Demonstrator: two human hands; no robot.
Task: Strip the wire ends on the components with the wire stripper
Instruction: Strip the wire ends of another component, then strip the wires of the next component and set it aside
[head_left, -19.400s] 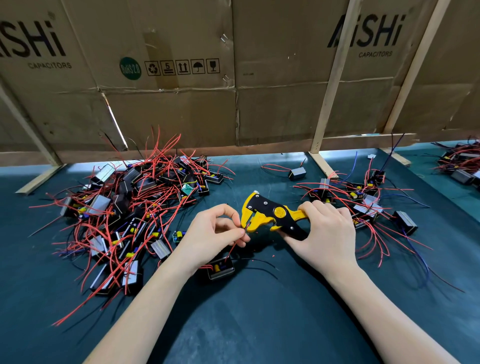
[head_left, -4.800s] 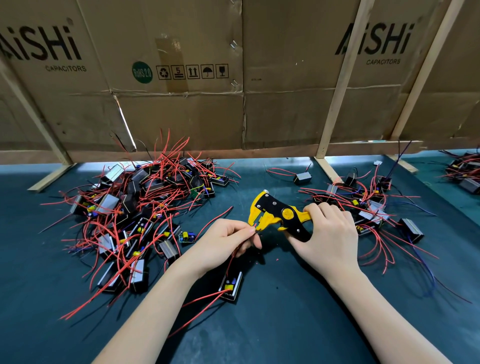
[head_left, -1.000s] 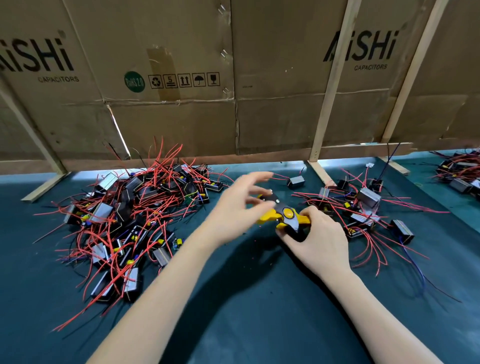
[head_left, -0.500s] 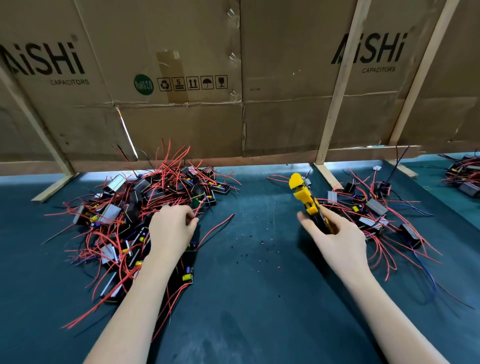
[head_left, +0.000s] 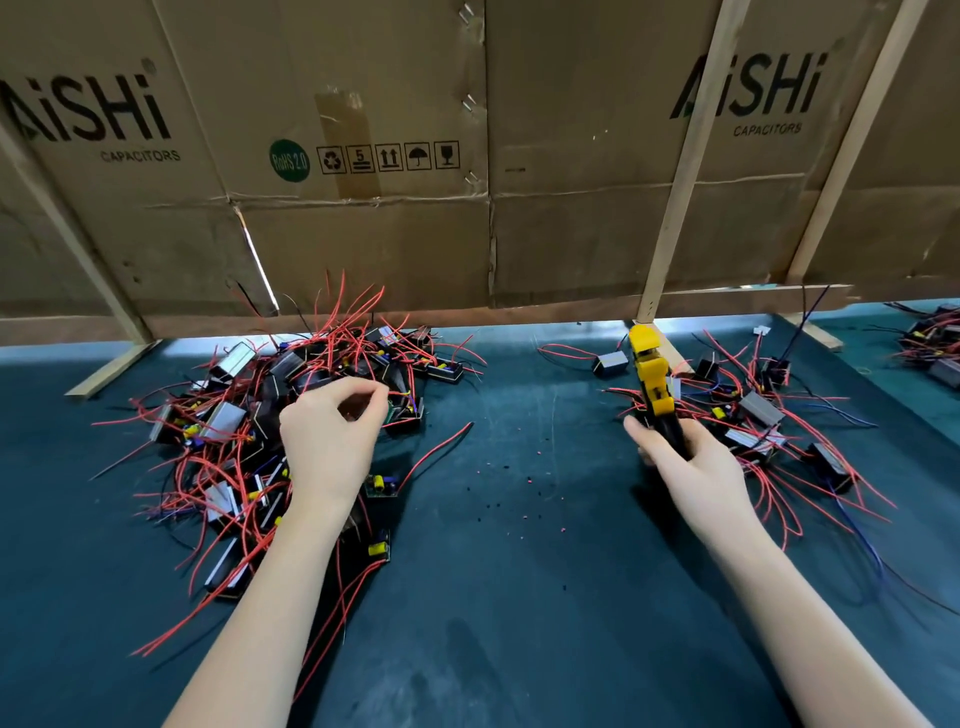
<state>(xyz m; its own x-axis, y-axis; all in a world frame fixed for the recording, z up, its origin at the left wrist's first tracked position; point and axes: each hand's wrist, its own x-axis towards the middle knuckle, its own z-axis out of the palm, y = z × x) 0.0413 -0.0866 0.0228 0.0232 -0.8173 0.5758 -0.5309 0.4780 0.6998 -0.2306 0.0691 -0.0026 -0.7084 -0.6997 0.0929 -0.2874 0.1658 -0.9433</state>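
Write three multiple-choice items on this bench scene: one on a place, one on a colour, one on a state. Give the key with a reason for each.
1. Where does the left hand hover?
A. over the heap of components with red wires
B. over the bare middle of the mat
C. on the cardboard wall

2. What colour is the head of the wire stripper?
A. blue
B. yellow
C. white

3. What is the right hand doing?
A. lying flat on the mat
B. pinching a red wire
C. gripping the wire stripper by its handles

Key: 1 A, the hand is above the left heap, fingers curled toward it. 2 B, the raised head is yellow with black parts. 3 C, the fingers wrap the dark handles and the head points away.
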